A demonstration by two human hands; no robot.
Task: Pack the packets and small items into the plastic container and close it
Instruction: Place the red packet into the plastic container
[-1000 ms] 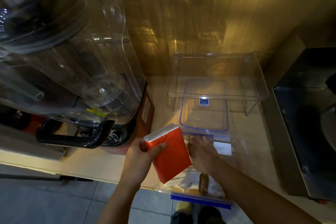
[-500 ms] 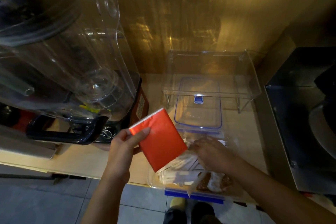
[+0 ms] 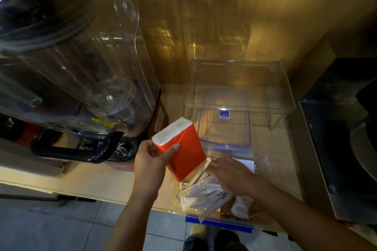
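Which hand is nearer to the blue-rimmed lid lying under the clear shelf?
Left. The left hand holds the orange pack, just beside the near corner of the lid. The right hand is lower, over the white packets in the container.

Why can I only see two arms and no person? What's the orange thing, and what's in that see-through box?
The camera sits on the person's head and looks down, so only their arms show. The left hand holds an orange packet over a clear plastic container at the counter's edge. The right hand rests on white paper packets inside it. Behind lies the container's blue-edged lid. The big clear machine on the left looks like a blender.
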